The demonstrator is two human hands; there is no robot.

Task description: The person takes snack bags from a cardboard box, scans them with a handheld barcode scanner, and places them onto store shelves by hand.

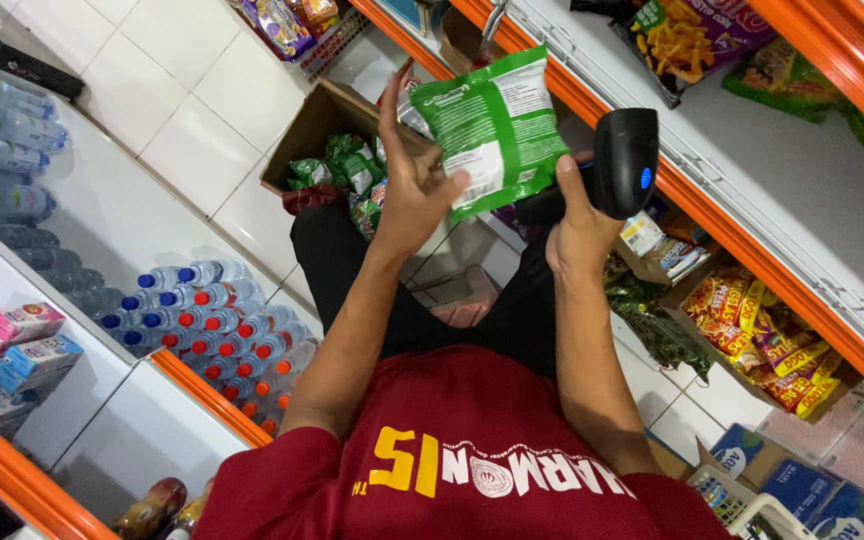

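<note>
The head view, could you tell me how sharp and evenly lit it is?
Head view: bright, even light, no harsh shadows; green snack packet in the left hand is sharp, its print readable; black scanner in the right hand is clear; frame appears rotated, shelves tilted.

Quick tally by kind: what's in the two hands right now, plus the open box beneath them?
green snack packet: 1, held in the left hand
black handheld scanner: 1, held in the right hand
open cardboard box: 1, on the floor, with more green packets inside
Total: 3
</note>
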